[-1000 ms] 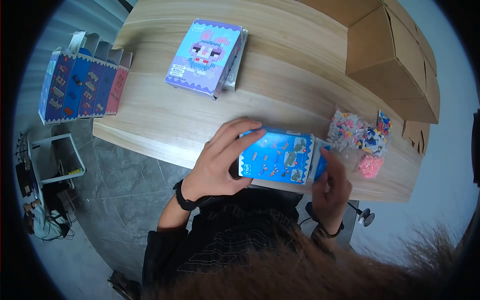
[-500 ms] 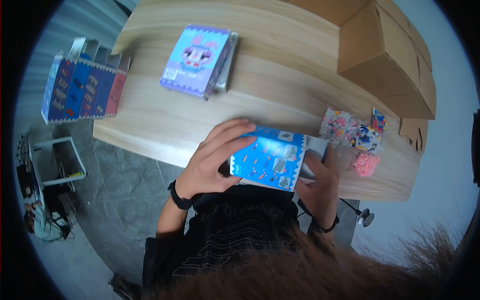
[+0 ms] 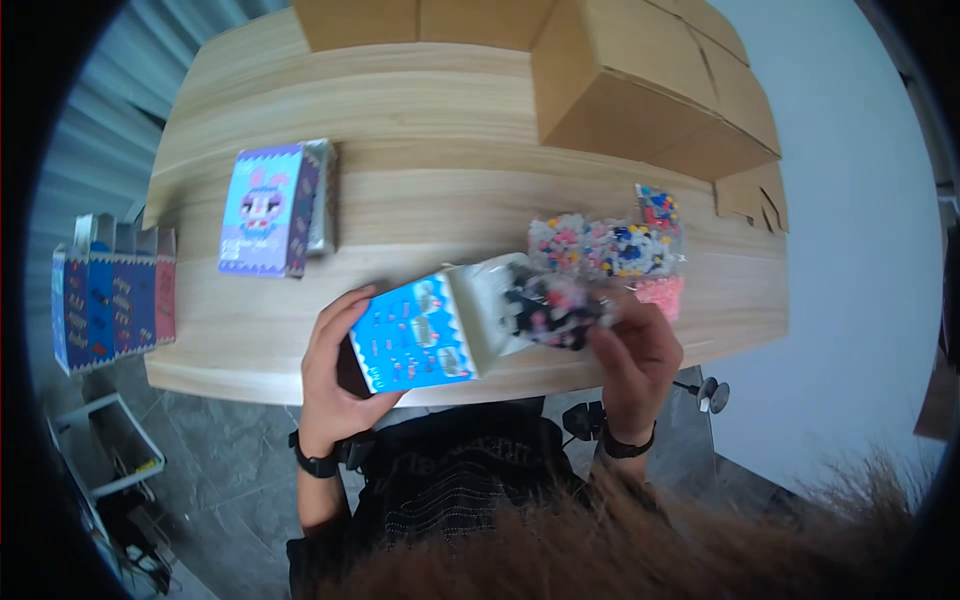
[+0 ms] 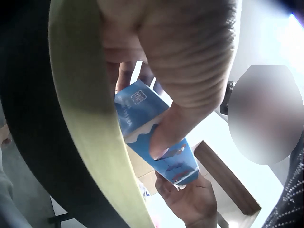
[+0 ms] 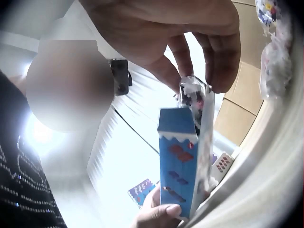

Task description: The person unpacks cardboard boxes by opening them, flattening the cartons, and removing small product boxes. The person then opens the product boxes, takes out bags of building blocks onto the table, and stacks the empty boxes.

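My left hand (image 3: 338, 372) grips the closed end of a blue box (image 3: 412, 335) above the table's near edge, with its thumb along one side in the left wrist view. White flaps stand out from the box's right end. My right hand (image 3: 640, 360) pinches a clear bag of black, pink and white pieces (image 3: 555, 308) just beyond that end. In the right wrist view, the fingertips hold the top of the bag (image 5: 192, 97), and its lower part lies behind the blue box (image 5: 178, 161).
Other bags of small pieces (image 3: 635, 250) lie behind my right hand. A purple box (image 3: 262, 210) rests on the table (image 3: 430, 180) at left. Cardboard boxes (image 3: 640, 90) line the back. Several upright boxes (image 3: 115, 300) stand at far left.
The bag of dark pieces, not visible before, is now out at the box's end in my right hand. My left hand and the box appear further left, and the head view has shifted.
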The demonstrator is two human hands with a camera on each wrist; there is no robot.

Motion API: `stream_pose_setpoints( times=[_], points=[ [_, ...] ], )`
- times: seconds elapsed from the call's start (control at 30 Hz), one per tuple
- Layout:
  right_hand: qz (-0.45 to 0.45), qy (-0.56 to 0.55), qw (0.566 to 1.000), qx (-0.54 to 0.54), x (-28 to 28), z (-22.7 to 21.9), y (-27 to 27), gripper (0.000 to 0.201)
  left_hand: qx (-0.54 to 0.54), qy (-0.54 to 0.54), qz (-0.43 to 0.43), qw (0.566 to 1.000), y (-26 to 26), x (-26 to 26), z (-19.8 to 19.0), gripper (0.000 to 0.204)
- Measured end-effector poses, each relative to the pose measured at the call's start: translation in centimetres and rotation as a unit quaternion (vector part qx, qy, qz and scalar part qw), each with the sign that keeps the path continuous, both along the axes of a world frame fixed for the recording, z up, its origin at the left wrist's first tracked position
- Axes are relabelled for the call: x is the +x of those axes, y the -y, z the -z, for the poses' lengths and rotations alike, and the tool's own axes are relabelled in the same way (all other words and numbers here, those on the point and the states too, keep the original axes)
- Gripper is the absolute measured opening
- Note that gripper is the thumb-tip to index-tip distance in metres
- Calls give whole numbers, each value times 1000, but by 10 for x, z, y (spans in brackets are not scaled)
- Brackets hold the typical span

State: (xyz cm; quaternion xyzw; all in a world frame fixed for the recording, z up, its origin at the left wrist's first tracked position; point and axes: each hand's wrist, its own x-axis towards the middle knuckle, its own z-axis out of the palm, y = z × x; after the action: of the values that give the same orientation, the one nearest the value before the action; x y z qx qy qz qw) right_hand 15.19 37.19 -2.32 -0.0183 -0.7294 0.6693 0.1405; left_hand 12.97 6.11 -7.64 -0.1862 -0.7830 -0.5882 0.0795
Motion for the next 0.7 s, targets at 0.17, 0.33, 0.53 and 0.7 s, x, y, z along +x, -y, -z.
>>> stream_pose_setpoints(
  times=[0.17,0.33,0.53,0.7],
  points=[
    [268,-78,955,94,-6,-2,-26,20,117,96,18,988,7,1,9,95],
    [153,-112,884,428,-15,3,-36,25,145,128,12,981,7,6,10,99],
    [12,-39,861,507,-14,-3,-32,29,106,96,18,990,8,4,8,97],
    [1,-47,869,493,-9,-17,-20,36,112,80,12,990,6,2,9,95]
  ],
)
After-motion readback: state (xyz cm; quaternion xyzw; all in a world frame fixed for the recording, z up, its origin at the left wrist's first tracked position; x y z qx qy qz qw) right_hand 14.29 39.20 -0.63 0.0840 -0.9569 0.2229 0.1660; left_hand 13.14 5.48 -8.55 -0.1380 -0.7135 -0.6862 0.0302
